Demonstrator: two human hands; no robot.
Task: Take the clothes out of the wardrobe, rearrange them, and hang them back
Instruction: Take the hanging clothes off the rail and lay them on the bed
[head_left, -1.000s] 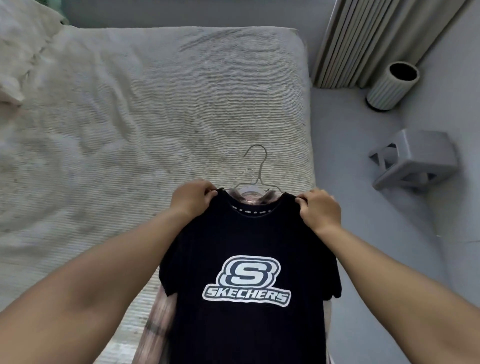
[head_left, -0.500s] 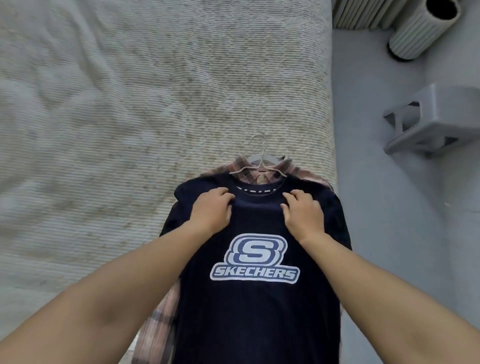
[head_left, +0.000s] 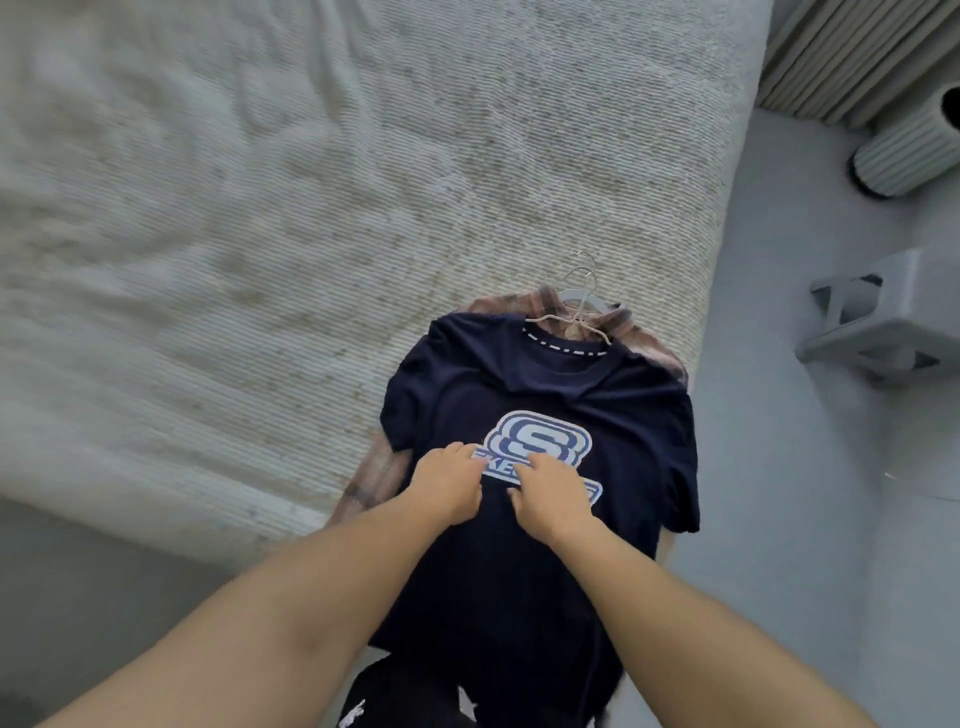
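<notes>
Both hands have slid down from the collar since half a second ago and now sit on the chest logo. The navy t-shirt (head_left: 545, 384) lies flat at the bed's (head_left: 260, 208) right edge, its hem hanging over the side, on top of a plaid shirt (head_left: 639, 332), with a wire hanger (head_left: 584, 299) poking out at the neck. Left hand (head_left: 449, 480) and right hand (head_left: 553, 491) rest close together on the print; the fingers (head_left: 462, 452) look curled down into the fabric, though whether they're pinching it, can't tell. A grey stool (head_left: 883, 322) and ribbed bin (head_left: 909, 150) stand on the floor at right.
</notes>
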